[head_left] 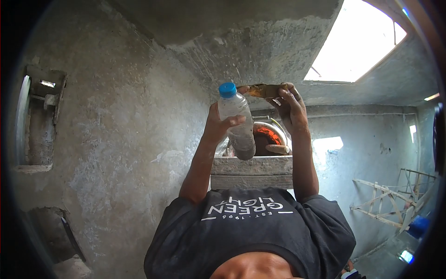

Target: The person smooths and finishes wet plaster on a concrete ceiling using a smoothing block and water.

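Note:
A clear plastic bottle [239, 116] with a blue cap [227, 89] stands tilted in my left hand [220, 124], thumb across its front. Its lower part looks greyish and cloudy. My right hand [292, 108] is raised level with the bottle's top and pinches the end of a flat brown strip [269, 90] with a yellowish patch. The strip's other end is close beside the bottle's neck, where a fingertip touches it. What the strip is made of I cannot tell.
Below my hands lies a wooden plank [253, 163]. Behind the bottle is a bucket [269, 135] with an orange-red inside. Rough plastered walls [116, 116] surround me. A bright opening [355, 42] is at upper right, a wooden frame [385, 200] at lower right, and a recess [41, 125] at left.

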Demonstrator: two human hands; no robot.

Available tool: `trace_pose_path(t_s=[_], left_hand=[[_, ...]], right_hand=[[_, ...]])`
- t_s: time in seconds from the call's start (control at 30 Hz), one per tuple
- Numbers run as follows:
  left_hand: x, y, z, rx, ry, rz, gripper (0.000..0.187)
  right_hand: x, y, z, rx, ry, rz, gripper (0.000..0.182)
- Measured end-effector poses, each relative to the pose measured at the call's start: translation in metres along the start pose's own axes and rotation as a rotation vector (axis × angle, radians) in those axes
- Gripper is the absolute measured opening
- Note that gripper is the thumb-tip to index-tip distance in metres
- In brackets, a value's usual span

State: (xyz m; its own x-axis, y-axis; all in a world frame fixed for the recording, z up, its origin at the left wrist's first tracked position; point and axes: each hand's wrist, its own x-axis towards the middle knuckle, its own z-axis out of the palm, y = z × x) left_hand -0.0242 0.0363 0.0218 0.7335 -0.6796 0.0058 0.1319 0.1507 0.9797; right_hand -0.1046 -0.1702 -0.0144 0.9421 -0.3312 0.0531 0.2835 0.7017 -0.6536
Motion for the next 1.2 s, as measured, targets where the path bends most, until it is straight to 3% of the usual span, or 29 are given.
trace_pose_path(t_s=[0.2, 0.27, 0.4, 0.47, 0.6, 0.67, 0.77, 0.9, 1.2], left_hand=[[-0.005, 0.004, 0.005, -0.032, 0.009, 0.048, 0.087], [-0.010, 0.003, 0.005, -0.023, -0.031, 0.017, 0.073], [-0.015, 0.001, 0.001, -0.020, -0.031, -0.001, 0.070], [-0.015, 0.007, 0.003, 0.049, 0.072, 0.083, 0.069], [-0.012, 0.013, -0.004, 0.233, 0.072, 0.177, 0.067], [-0.011, 0.004, -0.011, 0.330, -0.107, -0.059, 0.067], [-0.009, 0.009, 0.007, 0.078, -0.155, 0.002, 0.068], [-0.009, -0.008, 0.007, -0.071, -0.106, -0.013, 0.087], [-0.010, -0.017, 0.005, -0.176, -0.128, -0.027, 0.092]], right_hand=[[0.000, 0.000, 0.005, -0.108, 0.110, -0.040, 0.015], [0.001, 0.004, 0.007, -0.313, 0.237, -0.216, 0.015], [0.000, -0.002, 0.017, -0.427, 0.217, -0.312, 0.015], [-0.001, -0.004, 0.016, -0.540, 0.271, -0.299, 0.015], [-0.002, -0.003, 0.014, -0.657, 0.274, -0.344, 0.016], [-0.005, -0.001, 0.017, -0.789, 0.226, -0.298, 0.017], [-0.011, 0.007, 0.030, -0.667, 0.104, -0.226, 0.017], [-0.018, 0.005, 0.045, -0.525, 0.081, -0.117, 0.017], [-0.015, 0.014, 0.029, -0.475, 0.116, -0.090, 0.017]])
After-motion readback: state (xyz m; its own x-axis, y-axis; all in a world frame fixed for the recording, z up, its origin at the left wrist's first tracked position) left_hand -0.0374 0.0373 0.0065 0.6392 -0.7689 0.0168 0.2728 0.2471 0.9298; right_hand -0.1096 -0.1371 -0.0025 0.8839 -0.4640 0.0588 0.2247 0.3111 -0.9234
